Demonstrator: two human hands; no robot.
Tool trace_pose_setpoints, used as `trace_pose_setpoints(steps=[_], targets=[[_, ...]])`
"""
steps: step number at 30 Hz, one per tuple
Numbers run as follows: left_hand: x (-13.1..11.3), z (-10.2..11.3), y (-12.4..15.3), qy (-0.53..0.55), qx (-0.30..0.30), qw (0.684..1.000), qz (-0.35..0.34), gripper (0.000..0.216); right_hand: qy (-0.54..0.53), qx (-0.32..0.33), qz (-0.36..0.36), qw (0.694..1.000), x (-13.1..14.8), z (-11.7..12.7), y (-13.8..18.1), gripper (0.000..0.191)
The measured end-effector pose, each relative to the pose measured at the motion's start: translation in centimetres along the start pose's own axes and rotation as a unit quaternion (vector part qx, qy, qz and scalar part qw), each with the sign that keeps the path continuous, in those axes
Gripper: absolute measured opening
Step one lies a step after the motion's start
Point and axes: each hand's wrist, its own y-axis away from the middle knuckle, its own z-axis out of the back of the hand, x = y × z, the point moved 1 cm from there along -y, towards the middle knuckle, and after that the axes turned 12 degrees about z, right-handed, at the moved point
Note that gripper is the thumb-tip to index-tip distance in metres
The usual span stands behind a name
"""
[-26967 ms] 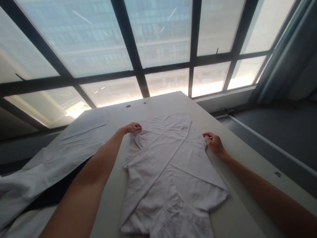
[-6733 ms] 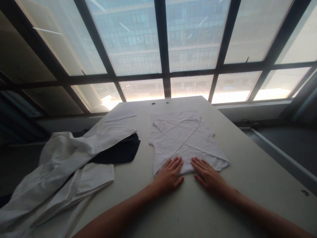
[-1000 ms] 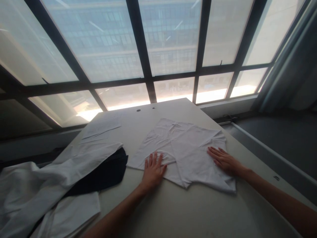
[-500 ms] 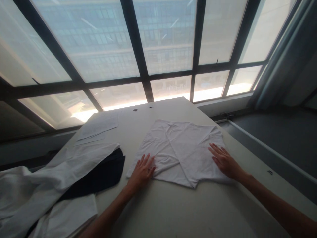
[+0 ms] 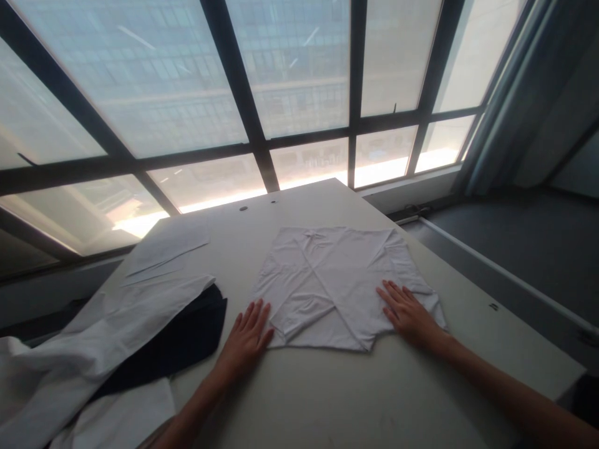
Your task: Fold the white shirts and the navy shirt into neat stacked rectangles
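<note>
A folded white garment lies flat on the white table in front of me, with creases and diagonal fold lines across it. My left hand rests palm down at its near left corner, fingers stretched out, fingertips by the edge. On the garment's right part lies my right hand, flat with its fingers extended. Neither hand grips the cloth. The fabric under the right palm is hidden.
To the left lie a rumpled white cloth, a dark navy cloth and another folded white cloth. Paper sheets sit behind them on the table. Windows stand beyond; a white rail runs at the right.
My left hand has slid toward me, off the garment's surface to its near left corner. The right hand has shifted slightly nearer too. The view has turned a little to the right.
</note>
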Motion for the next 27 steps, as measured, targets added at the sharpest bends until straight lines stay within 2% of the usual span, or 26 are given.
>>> trace_pose_setpoints(steps=[6,10,13,16,19,21,24,27], targets=[[-3.0,-1.0,5.7,0.001,-0.046,0.999,0.017,0.069,-0.023,0.024,0.047,0.998,-2.5,1.0,1.2,0.053],[-3.0,-1.0,8.1,0.015,-0.064,0.997,-0.028,0.072,-0.044,0.015,0.062,0.997,-3.5,1.8,1.8,0.054],[-1.1,0.2,8.3,0.034,-0.037,0.994,-0.094,0.074,-0.054,0.003,0.088,0.995,-3.8,2.3,2.9,0.053],[0.9,2.5,7.9,0.067,0.008,0.985,-0.161,0.064,-0.056,0.002,0.1,0.993,-4.3,2.7,4.8,0.052],[1.9,5.1,7.8,0.106,0.043,0.973,-0.199,0.053,-0.059,0.01,0.081,0.995,-5.0,3.2,6.9,0.051],[2.0,6.6,7.8,0.127,0.06,0.968,-0.209,0.053,-0.058,0.017,0.07,0.996,-5.3,3.8,8.1,0.049],[2.1,7.6,7.5,0.141,0.059,0.965,-0.215,0.062,-0.045,0.009,0.079,0.996,-5.4,4.9,9.3,0.043],[2.1,7.4,6.8,0.14,0.034,0.963,-0.227,0.065,-0.022,-0.008,0.097,0.995,-4.9,5.8,9.5,0.041]])
